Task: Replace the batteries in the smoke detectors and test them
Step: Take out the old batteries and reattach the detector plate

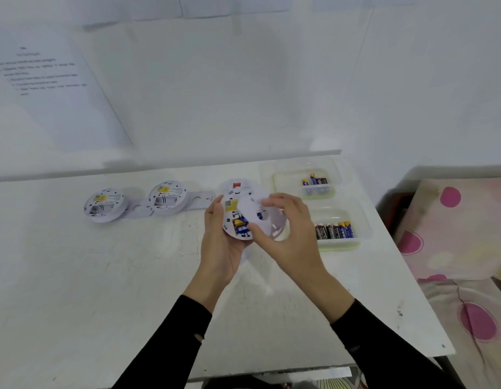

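- A round white plastic smoke detector (pixel 236 220) was held tilted above the worn white table (pixel 103 276). Its back faced the camera, showing a yellow label and a blue-and-yellow battery.
- The left hand (pixel 220 245) cupped that detector from its left and underside, with the fingers curled round its rim.
- The right hand (pixel 288 231) pinched a thin white round cover plate (pixel 257 211) between thumb and fingers. The plate overlapped the detector's right side.
- Left of the held detector, a second white detector (pixel 168 196) and a third white detector (pixel 105 204) lay back-up on the table.
- Right of the held detector sat a near clear plastic tray (pixel 339 244) holding a row of AA batteries (pixel 335 230).
- A far clear plastic tray (pixel 280 178) sat beyond it, holding a few more.
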Motion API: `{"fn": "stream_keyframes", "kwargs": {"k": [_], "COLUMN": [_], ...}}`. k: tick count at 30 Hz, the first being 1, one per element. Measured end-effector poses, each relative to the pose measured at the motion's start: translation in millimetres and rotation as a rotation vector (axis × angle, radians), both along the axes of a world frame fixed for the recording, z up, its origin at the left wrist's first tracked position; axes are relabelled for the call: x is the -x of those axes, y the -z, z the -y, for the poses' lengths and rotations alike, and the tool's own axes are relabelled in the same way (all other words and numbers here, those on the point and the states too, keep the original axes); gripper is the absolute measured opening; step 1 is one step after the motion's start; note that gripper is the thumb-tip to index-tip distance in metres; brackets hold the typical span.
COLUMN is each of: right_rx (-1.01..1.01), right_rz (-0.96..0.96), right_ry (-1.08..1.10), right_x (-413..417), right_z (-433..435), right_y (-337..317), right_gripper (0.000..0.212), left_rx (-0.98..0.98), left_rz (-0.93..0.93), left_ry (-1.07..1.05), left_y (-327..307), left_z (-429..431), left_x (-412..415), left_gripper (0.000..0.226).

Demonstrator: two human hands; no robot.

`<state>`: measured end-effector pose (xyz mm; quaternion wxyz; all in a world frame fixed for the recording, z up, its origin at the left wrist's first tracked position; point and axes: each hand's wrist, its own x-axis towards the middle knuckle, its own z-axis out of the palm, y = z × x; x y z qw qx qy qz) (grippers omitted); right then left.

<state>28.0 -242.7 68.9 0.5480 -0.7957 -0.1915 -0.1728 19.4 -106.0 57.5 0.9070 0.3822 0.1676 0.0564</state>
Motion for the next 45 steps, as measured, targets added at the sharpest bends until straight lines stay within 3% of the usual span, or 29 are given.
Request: {"fn": "stream_keyframes", "kwargs": {"k": [4, 8, 15, 22, 36, 45], "right_rx": [0.03, 0.135, 0.146, 0.118, 0.001, -0.01], "right_rz": [-0.024, -0.014, -0.053, -0.06, -0.106, -0.217], "right_ry": [0.067, 0.149, 0.145, 0.125, 0.167, 0.129], "right_x": [-5, -7, -8, -13, -10, -12], "right_z": [-21, -26, -24, -21, -22, -23], "right_y": [-4, -3, -2, -5, 0, -8], "right_gripper": [0.043, 0.045, 0.043, 0.046, 0.05, 0.057], "left_rx": [0.045, 0.055, 0.04, 0.027, 0.013, 0.045], "left_rz": [0.021, 0.043, 0.054, 0.093, -0.001, 0.098], "left_ry": [-0.058, -0.07, -0.081, -0.057, -0.083, -0.058], "left_y": [-6, -11, -14, -14, -14, -15], "left_z": [20, 21, 24, 22, 16, 15], "left_x": [1, 0, 0, -3, -16, -16], "left_gripper": [0.04, 0.037, 0.035, 0.04, 0.036, 0.019]}}
